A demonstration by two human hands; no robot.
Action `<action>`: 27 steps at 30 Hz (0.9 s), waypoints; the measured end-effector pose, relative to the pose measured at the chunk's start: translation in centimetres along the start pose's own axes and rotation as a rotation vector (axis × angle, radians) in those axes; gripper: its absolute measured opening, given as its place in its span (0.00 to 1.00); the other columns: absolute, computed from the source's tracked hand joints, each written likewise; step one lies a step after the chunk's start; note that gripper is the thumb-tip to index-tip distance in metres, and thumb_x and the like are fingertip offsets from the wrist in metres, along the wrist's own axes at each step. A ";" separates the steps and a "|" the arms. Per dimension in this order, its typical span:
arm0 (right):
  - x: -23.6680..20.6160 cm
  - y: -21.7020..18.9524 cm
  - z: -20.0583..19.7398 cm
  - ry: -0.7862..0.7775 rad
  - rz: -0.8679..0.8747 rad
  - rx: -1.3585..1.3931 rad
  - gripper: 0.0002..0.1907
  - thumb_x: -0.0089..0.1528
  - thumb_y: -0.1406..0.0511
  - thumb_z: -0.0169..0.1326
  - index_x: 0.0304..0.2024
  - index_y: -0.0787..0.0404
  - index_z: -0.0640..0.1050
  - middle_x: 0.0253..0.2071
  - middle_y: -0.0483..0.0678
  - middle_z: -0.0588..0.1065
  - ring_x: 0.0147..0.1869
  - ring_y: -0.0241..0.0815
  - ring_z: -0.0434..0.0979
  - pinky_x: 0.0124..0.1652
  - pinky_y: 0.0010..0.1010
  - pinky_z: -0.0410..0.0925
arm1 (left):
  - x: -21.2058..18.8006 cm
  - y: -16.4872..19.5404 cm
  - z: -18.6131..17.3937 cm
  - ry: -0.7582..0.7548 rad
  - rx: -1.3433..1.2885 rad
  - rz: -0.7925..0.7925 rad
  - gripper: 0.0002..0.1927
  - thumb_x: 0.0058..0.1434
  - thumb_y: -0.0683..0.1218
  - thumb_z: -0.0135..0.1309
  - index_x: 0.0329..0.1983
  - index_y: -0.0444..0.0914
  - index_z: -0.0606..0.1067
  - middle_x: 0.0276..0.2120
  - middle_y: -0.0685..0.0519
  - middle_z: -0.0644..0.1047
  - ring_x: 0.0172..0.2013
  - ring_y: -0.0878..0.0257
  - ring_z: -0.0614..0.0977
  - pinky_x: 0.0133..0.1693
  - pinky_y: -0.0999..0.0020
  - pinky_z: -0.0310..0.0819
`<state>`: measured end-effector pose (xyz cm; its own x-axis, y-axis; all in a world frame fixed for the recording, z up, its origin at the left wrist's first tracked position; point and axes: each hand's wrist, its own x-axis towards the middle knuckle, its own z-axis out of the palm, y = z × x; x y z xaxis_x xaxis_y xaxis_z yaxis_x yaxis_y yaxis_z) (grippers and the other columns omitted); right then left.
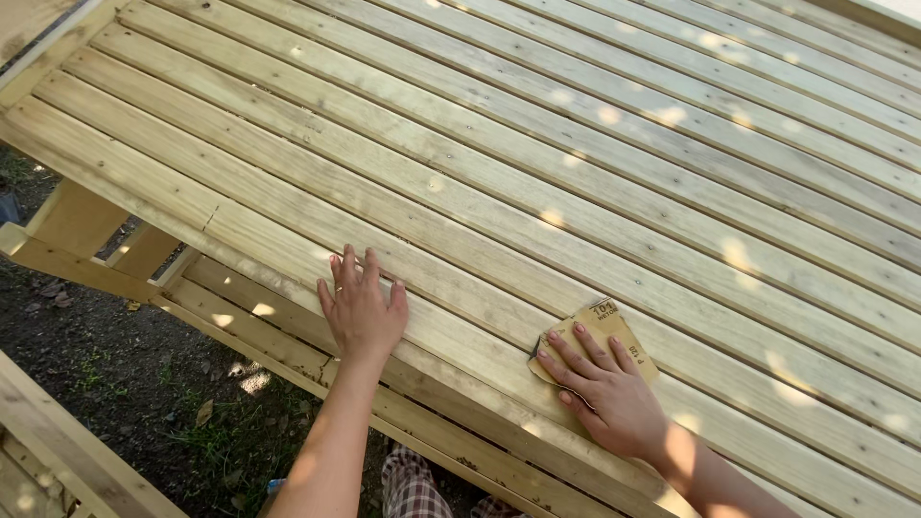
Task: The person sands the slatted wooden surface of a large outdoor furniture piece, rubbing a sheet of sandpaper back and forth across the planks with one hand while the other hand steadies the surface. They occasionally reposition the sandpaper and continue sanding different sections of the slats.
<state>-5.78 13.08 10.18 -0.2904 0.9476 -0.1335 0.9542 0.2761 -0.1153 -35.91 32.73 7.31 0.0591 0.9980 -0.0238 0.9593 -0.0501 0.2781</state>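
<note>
A slatted wooden tabletop [537, 144] of pale planks fills most of the head view. My left hand [363, 307] lies flat, fingers slightly apart, on the plank nearest the front edge. My right hand [604, 388] presses a folded tan sheet of sandpaper [606, 324] down onto a plank near the front edge, fingers spread over it. The sandpaper's far corner sticks out beyond my fingertips.
A wooden bench plank [249, 331] runs under the table's front edge, with angled supports [82, 225] at the left. Dark soil with sparse grass [125, 374] lies below. Another wooden piece [58, 451] crosses the bottom left corner. My checked trouser legs [413, 484] show at the bottom.
</note>
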 end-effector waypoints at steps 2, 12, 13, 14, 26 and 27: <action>1.9 -0.2 0.7 -0.083 0.075 0.032 0.31 0.68 0.51 0.35 0.75 0.33 0.52 0.80 0.35 0.43 0.82 0.49 0.32 0.70 0.60 0.33 | 0.2 0.8 0.3 0.055 0.020 -0.022 0.39 0.64 0.57 0.47 0.75 0.37 0.56 0.74 0.41 0.51 0.73 0.46 0.49 0.69 0.46 0.36; 15.4 -5.4 -0.1 0.085 -0.002 0.182 0.30 0.69 0.57 0.37 0.75 0.47 0.55 0.79 0.39 0.51 0.83 0.48 0.42 0.73 0.57 0.42 | 0.8 1.2 -0.1 -0.015 0.061 -0.098 0.33 0.68 0.53 0.40 0.75 0.38 0.56 0.75 0.47 0.53 0.74 0.53 0.54 0.71 0.49 0.39; 12.7 -4.8 -0.2 0.103 -0.045 0.189 0.31 0.69 0.59 0.38 0.75 0.49 0.56 0.79 0.40 0.52 0.83 0.47 0.44 0.74 0.53 0.43 | 0.7 1.2 -0.3 -0.005 0.048 -0.096 0.33 0.68 0.53 0.40 0.75 0.37 0.57 0.76 0.47 0.54 0.74 0.53 0.55 0.71 0.49 0.40; 9.8 -4.0 -0.2 0.068 -0.026 0.190 0.31 0.68 0.59 0.39 0.75 0.48 0.57 0.79 0.39 0.52 0.82 0.46 0.44 0.74 0.51 0.44 | 0.6 1.4 -0.4 0.008 0.039 -0.095 0.33 0.68 0.53 0.40 0.74 0.36 0.58 0.76 0.46 0.54 0.74 0.53 0.56 0.72 0.50 0.40; 19.6 -5.4 0.5 0.022 0.077 0.063 0.29 0.70 0.56 0.39 0.75 0.43 0.57 0.78 0.34 0.51 0.82 0.44 0.40 0.75 0.56 0.38 | 1.3 1.6 -0.3 0.033 -0.033 -0.111 0.31 0.68 0.52 0.39 0.73 0.36 0.61 0.74 0.44 0.56 0.73 0.52 0.56 0.72 0.51 0.40; 18.9 -5.4 0.4 0.053 0.083 0.117 0.29 0.70 0.56 0.39 0.75 0.44 0.58 0.78 0.34 0.52 0.82 0.44 0.41 0.75 0.55 0.40 | 1.3 1.4 -0.2 0.041 -0.055 -0.102 0.30 0.69 0.51 0.39 0.73 0.36 0.62 0.75 0.45 0.57 0.74 0.52 0.56 0.72 0.52 0.40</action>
<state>-16.48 29.41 7.91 -0.2033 0.9745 -0.0952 0.9590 0.1785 -0.2203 -34.51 33.96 7.87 -0.0505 0.9986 -0.0157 0.9430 0.0528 0.3286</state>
